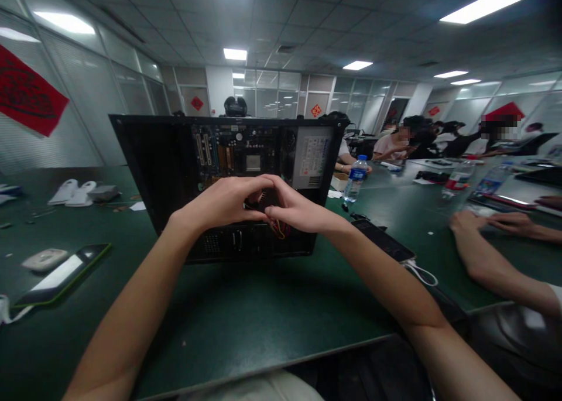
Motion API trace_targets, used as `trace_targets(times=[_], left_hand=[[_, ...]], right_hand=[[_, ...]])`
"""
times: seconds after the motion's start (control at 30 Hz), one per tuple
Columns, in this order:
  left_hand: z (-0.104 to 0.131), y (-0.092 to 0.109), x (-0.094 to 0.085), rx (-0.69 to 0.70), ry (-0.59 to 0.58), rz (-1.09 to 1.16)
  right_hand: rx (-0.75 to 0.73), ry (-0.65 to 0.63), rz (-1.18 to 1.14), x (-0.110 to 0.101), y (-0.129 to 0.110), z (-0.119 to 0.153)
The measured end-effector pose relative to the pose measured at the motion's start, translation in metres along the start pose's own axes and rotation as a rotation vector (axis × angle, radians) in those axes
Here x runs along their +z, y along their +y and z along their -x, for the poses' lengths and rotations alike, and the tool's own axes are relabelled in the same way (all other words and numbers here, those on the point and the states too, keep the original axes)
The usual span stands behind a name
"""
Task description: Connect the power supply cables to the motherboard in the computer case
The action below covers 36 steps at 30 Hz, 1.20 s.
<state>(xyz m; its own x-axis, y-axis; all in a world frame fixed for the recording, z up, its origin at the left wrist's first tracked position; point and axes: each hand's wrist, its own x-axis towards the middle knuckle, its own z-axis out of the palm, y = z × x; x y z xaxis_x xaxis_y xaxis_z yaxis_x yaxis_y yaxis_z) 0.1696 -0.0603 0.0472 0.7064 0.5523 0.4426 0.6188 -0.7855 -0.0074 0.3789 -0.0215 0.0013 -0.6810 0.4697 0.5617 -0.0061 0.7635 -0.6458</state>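
Observation:
An open black computer case (175, 155) lies on its side on the dark green table (246, 319), its motherboard (239, 152) and grey power supply (312, 158) facing me. My left hand (222, 202) and my right hand (298, 209) meet in front of the case's lower middle, fingertips together over a small dark part (263, 199) inside. Coloured wires (281, 230) hang just under my right hand. Whether either hand grips the part is hidden by the fingers.
A phone in a green case (61, 275) and a small white device (44, 259) lie at left. A black phone with a white cable (386, 243) lies at right. A water bottle (355, 178) stands behind. Another person's arms (496, 260) rest at right; more people sit farther back.

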Motion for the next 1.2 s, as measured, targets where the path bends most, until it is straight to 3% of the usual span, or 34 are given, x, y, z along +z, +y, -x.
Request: trace_targets(times=[0.33, 0.43, 0.57, 0.77, 0.9, 1.03, 1.2], left_hand=[[0.001, -0.006, -0.002, 0.011, -0.018, 0.040], [0.001, -0.010, -0.003, -0.004, -0.021, 0.020], [0.002, -0.020, -0.001, -0.028, -0.032, 0.024], [0.004, -0.032, 0.001, -0.066, -0.042, 0.067], [0.003, -0.033, 0.002, -0.088, -0.029, 0.101], [0.002, -0.032, 0.004, -0.071, -0.030, 0.133], [0.001, -0.038, 0.011, -0.083, 0.016, 0.114]], right_hand=[[-0.042, -0.006, 0.027, -0.006, 0.006, -0.003], [-0.070, 0.098, 0.124, -0.011, 0.014, -0.006], [-0.224, 0.215, 0.429, -0.013, 0.025, -0.007], [-0.461, 0.140, 0.769, -0.016, 0.040, -0.005], [-0.593, 0.100, 0.879, -0.021, 0.052, -0.001], [-0.594, 0.046, 0.906, -0.022, 0.058, 0.002], [-0.476, 0.031, 0.923, -0.019, 0.053, 0.001]])
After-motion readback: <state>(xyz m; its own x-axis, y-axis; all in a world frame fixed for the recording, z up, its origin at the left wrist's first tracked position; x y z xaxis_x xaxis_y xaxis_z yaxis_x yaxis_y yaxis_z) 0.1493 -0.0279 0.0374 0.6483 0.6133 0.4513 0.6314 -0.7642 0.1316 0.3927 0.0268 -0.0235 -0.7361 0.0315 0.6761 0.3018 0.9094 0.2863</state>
